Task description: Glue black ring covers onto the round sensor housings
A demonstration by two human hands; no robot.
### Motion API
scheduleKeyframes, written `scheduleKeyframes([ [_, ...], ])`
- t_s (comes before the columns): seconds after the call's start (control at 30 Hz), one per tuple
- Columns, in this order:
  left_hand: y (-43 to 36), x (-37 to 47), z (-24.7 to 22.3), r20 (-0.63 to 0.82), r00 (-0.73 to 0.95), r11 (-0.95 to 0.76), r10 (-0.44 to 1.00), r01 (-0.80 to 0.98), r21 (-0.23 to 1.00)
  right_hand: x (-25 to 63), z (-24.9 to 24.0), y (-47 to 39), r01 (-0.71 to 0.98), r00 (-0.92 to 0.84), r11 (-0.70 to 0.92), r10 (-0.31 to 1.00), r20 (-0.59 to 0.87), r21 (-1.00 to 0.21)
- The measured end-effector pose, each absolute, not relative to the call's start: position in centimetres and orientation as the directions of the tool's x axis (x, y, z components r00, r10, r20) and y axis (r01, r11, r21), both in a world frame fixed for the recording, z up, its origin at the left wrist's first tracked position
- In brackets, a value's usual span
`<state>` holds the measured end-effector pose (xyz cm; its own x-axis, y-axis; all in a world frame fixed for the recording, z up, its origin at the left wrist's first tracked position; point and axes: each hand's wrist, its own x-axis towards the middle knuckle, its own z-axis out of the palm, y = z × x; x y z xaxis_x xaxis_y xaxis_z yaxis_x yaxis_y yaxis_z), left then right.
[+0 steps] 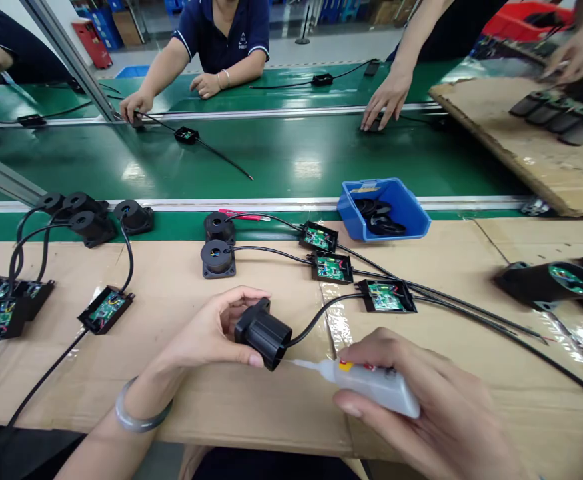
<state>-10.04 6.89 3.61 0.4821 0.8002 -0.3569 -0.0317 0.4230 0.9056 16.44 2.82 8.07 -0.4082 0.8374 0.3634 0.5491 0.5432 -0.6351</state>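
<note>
My left hand (216,333) grips a black plastic housing (264,333) with a square flange, tilted so its open end faces right and down. In my right hand (411,393) is a translucent glue bottle (371,383), whose thin nozzle reaches the rim of the housing; whether the tip touches cannot be made out. A black cable links that housing to an open box with a green circuit board (386,295). Behind it lie two similar boxes, one with its circuit board (331,267) wired to an upright black housing (217,259).
More housings (91,227) and a board box (105,310) lie at left. A blue bin (384,210) holds black parts. Large black cylinders (551,283) lie at right. Beyond runs a green conveyor (271,157), where co-workers' hands (386,103) handle parts.
</note>
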Motion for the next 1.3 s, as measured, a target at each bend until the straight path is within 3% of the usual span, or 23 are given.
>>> scheduleKeyframes([
  [0.2, 6.9, -10.0, 3.7, -0.359, 0.481, 0.429, 0.800, -0.041, 0.902, 16.4, 8.1, 2.8, 0.538, -0.454, 0.552, 0.827, 0.332, -0.637],
  [0.6, 6.9, -10.1, 3.5, -0.340, 0.511, 0.418, 0.789, -0.041, 0.908, 15.9, 9.1, 3.4, 0.613, -0.538, 0.647, 0.762, 0.361, -0.453],
  [0.9, 6.9, -10.1, 3.3, -0.330, 0.517, 0.413, 0.790, -0.052, 0.909, 16.0, 8.9, 2.6, 0.588, -0.564, 0.638, 0.764, 0.314, -0.497],
  [1.13, 6.9, -10.2, 3.3, -0.333, 0.521, 0.413, 0.786, -0.041, 0.910, 15.6, 8.9, 3.2, 0.633, -0.531, 0.656, 0.755, 0.385, -0.411],
  [1.3, 7.0, -10.1, 3.3, -0.330, 0.518, 0.413, 0.789, -0.049, 0.909, 15.6, 9.0, 3.0, 0.630, -0.532, 0.657, 0.753, 0.387, -0.413],
])
